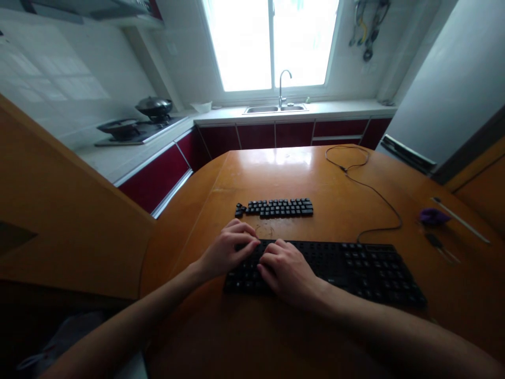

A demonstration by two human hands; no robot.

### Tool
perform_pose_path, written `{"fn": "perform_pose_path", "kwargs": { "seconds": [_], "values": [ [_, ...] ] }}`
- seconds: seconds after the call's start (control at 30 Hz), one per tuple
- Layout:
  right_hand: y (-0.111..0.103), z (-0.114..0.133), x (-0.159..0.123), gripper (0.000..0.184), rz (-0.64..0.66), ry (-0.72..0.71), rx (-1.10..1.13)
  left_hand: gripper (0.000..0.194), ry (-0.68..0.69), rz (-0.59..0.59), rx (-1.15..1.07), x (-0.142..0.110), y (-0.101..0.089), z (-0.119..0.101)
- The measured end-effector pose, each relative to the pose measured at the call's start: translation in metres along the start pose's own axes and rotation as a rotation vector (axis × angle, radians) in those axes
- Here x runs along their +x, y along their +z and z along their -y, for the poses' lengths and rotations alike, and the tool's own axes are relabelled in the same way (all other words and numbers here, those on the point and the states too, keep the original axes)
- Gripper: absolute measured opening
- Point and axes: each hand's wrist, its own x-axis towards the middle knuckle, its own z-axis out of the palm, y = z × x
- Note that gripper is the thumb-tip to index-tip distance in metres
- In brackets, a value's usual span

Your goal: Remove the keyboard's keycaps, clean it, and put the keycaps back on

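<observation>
A black keyboard (379,271) lies across the wooden table in front of me, its number pad to the right. Over its upper left part, my left hand (231,246) is closed, with thumb and forefinger tips together near the top edge; what they may pinch is too small to make out. My right hand (288,268) rests on the left half of the keyboard with its fingers curled down, and whatever is under those fingertips is hidden. Beyond the hands, loose black keycaps (282,210) are laid out in rows on the table, with several more bunched at the left end.
The keyboard's cable (379,192) loops over the right side of the wooden table (268,173). A purple cloth-like item (433,216), a thin white stick (461,220) and a small dark-handled tool (436,242) lie at the right. Behind are a sink counter (339,107) and a stove with pans.
</observation>
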Motion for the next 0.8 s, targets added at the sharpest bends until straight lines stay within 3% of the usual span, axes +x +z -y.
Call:
{"fn": "perform_pose_path", "kwargs": {
  "seconds": [0.1, 0.27, 0.5, 0.8],
  "values": [
    [-0.013, -0.017, 0.018, 0.019, -0.054, 0.097, -0.033, 0.012, -0.039, -0.13, 0.119, 0.031, 0.009, 0.029],
    [-0.02, -0.053, 0.057, 0.02, -0.035, 0.186, -0.228, 0.009, -0.068, -0.125, 0.346, 0.058, 0.031, 0.066],
    [0.002, -0.076, 0.083, 0.026, 0.021, 0.132, -0.345, 0.01, -0.036, -0.085, 0.456, 0.054, 0.04, 0.072],
    [0.005, -0.084, 0.093, 0.021, 0.008, 0.019, -0.32, 0.01, -0.012, -0.067, 0.321, 0.049, 0.042, 0.072]
  ]
}}
